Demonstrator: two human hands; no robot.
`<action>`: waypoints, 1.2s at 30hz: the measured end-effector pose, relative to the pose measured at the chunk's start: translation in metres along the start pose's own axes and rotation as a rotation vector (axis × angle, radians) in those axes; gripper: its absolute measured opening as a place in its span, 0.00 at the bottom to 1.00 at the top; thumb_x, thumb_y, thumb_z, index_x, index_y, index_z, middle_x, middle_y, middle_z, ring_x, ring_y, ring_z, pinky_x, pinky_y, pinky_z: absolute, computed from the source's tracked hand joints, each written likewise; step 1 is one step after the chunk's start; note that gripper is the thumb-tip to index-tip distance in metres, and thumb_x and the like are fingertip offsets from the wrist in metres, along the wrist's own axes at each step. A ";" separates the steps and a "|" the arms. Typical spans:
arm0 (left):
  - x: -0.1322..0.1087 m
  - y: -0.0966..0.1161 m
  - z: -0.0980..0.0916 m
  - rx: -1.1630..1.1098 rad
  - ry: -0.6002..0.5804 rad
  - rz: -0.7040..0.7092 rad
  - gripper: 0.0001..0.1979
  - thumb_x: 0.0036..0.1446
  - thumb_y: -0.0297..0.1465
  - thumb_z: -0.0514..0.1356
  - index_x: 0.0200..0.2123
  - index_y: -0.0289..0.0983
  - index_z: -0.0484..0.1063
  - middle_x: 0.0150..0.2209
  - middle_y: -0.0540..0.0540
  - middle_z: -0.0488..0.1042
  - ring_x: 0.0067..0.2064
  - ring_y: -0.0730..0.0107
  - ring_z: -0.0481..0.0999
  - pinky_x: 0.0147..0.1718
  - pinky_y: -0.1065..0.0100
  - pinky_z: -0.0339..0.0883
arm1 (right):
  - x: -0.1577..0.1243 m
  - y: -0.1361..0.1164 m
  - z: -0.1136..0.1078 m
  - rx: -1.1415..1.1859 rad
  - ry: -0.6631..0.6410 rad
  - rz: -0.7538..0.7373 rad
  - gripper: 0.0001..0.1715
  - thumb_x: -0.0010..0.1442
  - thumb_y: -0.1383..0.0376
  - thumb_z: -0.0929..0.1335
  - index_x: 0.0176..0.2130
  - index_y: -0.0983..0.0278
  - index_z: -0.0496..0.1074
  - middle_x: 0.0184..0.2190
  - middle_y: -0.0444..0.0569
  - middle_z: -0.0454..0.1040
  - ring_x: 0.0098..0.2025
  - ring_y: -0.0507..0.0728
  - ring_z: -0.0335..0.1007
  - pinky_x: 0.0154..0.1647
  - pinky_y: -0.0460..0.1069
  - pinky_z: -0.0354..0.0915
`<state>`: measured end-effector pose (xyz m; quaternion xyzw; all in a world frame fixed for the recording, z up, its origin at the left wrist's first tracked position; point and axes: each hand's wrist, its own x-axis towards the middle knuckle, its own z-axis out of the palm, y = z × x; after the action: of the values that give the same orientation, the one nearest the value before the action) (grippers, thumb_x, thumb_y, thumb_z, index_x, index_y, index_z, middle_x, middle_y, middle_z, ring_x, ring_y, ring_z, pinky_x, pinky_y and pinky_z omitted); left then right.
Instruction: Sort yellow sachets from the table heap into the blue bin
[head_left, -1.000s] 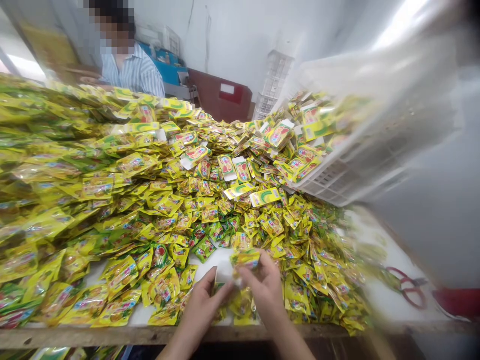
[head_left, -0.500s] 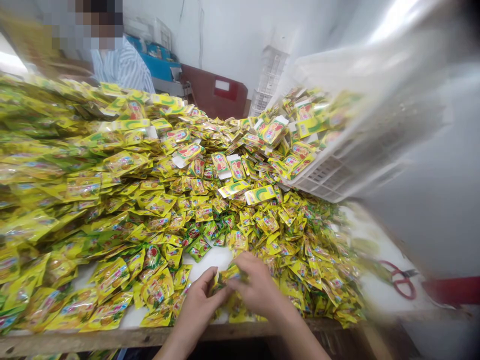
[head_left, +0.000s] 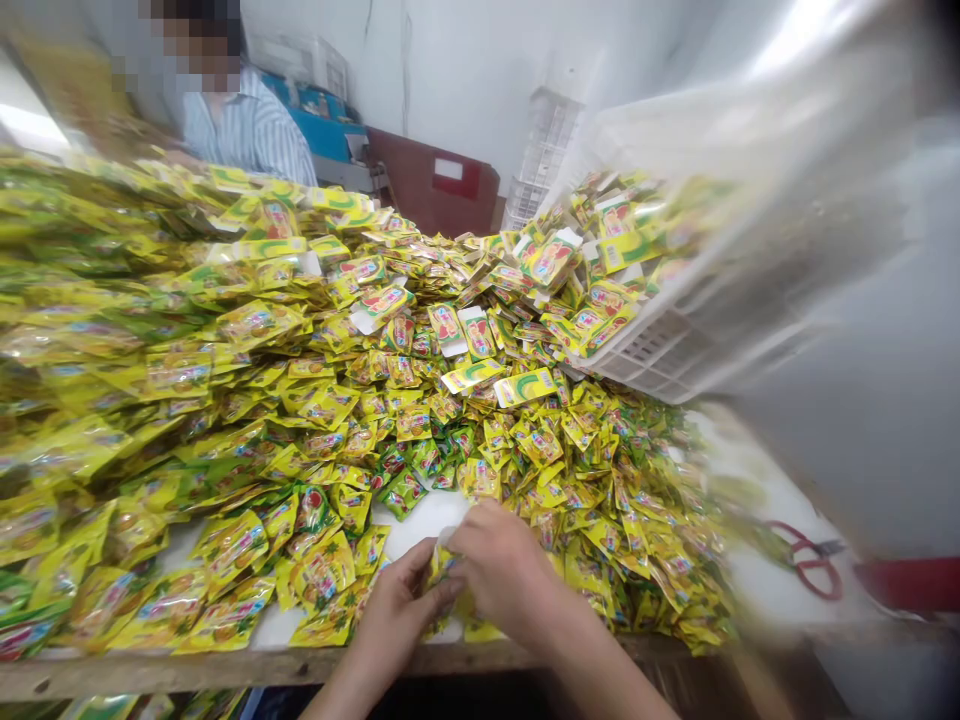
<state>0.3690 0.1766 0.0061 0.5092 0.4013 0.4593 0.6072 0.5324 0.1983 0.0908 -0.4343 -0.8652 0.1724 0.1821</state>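
Note:
My left hand and my right hand meet at the near edge of the table, both closed on a small yellow sachet held between their fingertips. Most of that sachet is hidden by my fingers. A huge heap of yellow and green sachets covers the white table top in front of them and rises to the left. More loose sachets lie just right of my right hand.
A white plastic crate tilted on its side spills sachets at the right. Red-handled scissors lie on the table's right end. A person in a striped shirt sits behind the heap at the far left. White crates are stacked by the back wall.
My hands have come closer together and lower over the table edge. The sachet, held up and visible a second ago, is now mostly covered by my fingers.

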 end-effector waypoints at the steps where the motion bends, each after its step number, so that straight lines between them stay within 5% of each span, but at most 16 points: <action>1: 0.000 0.000 0.000 0.000 -0.003 0.013 0.18 0.52 0.33 0.66 0.47 0.39 0.75 0.44 0.47 0.78 0.48 0.59 0.73 0.51 0.63 0.65 | 0.001 0.000 -0.001 0.000 -0.022 -0.025 0.07 0.55 0.71 0.71 0.36 0.61 0.73 0.35 0.47 0.73 0.41 0.57 0.66 0.42 0.49 0.60; 5: 0.001 0.000 0.001 -0.040 -0.022 -0.002 0.16 0.52 0.33 0.66 0.45 0.39 0.75 0.43 0.46 0.78 0.48 0.58 0.73 0.50 0.64 0.65 | 0.000 0.004 -0.001 0.110 0.025 0.047 0.09 0.57 0.72 0.70 0.39 0.61 0.74 0.35 0.46 0.74 0.39 0.55 0.69 0.40 0.47 0.62; 10: -0.003 -0.007 -0.004 -0.063 0.030 -0.027 0.16 0.49 0.34 0.68 0.43 0.39 0.75 0.40 0.47 0.78 0.48 0.58 0.73 0.49 0.65 0.66 | -0.011 0.006 0.025 0.208 0.200 0.094 0.06 0.59 0.71 0.69 0.31 0.62 0.75 0.29 0.45 0.73 0.37 0.55 0.66 0.42 0.49 0.62; 16: -0.010 -0.013 -0.008 0.064 0.047 -0.047 0.14 0.51 0.35 0.67 0.42 0.40 0.76 0.40 0.49 0.79 0.47 0.59 0.74 0.48 0.66 0.68 | -0.028 0.003 0.032 0.316 0.344 0.132 0.09 0.61 0.69 0.67 0.33 0.59 0.76 0.49 0.49 0.69 0.56 0.62 0.58 0.56 0.59 0.57; 19: -0.019 -0.009 -0.014 0.114 0.065 -0.060 0.19 0.52 0.38 0.66 0.48 0.41 0.76 0.47 0.46 0.79 0.50 0.55 0.74 0.50 0.63 0.68 | -0.032 0.007 0.039 0.700 0.410 0.341 0.05 0.61 0.65 0.67 0.38 0.60 0.73 0.40 0.49 0.72 0.41 0.56 0.69 0.41 0.51 0.67; 21: -0.027 -0.001 -0.018 0.138 0.146 -0.128 0.19 0.54 0.41 0.63 0.48 0.41 0.77 0.51 0.46 0.78 0.53 0.54 0.74 0.53 0.60 0.67 | -0.034 0.009 0.050 1.011 0.334 0.494 0.10 0.57 0.61 0.71 0.39 0.62 0.71 0.31 0.45 0.71 0.27 0.52 0.67 0.25 0.46 0.64; 24: -0.034 0.017 -0.021 0.140 0.176 -0.235 0.19 0.57 0.43 0.60 0.46 0.41 0.79 0.52 0.45 0.77 0.57 0.53 0.71 0.58 0.58 0.62 | -0.034 0.007 0.066 1.271 0.189 0.567 0.14 0.52 0.58 0.72 0.36 0.63 0.70 0.26 0.42 0.69 0.20 0.50 0.62 0.18 0.44 0.58; 28: -0.026 0.032 -0.017 0.088 0.038 -0.206 0.19 0.55 0.40 0.62 0.49 0.39 0.77 0.49 0.44 0.79 0.50 0.54 0.76 0.53 0.58 0.67 | -0.023 0.000 0.069 0.975 0.252 0.497 0.05 0.50 0.70 0.69 0.32 0.64 0.74 0.24 0.42 0.68 0.25 0.51 0.62 0.26 0.45 0.60; 31: -0.013 0.025 -0.017 0.101 0.161 -0.130 0.17 0.54 0.40 0.63 0.45 0.39 0.79 0.46 0.44 0.80 0.48 0.57 0.77 0.52 0.61 0.68 | -0.012 0.002 0.064 0.713 0.339 0.387 0.09 0.52 0.73 0.67 0.30 0.63 0.77 0.27 0.45 0.71 0.33 0.54 0.66 0.36 0.47 0.62; 36: -0.003 0.003 -0.029 0.078 0.208 -0.125 0.17 0.52 0.41 0.65 0.44 0.40 0.80 0.47 0.45 0.80 0.51 0.57 0.77 0.54 0.61 0.67 | -0.012 0.007 0.056 0.816 0.334 0.354 0.19 0.53 0.67 0.71 0.47 0.60 0.73 0.40 0.47 0.71 0.31 0.52 0.67 0.33 0.47 0.65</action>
<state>0.3406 0.1814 0.0050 0.4563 0.5106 0.4548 0.5694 0.5182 0.1850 0.0368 -0.4901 -0.5984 0.4543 0.4420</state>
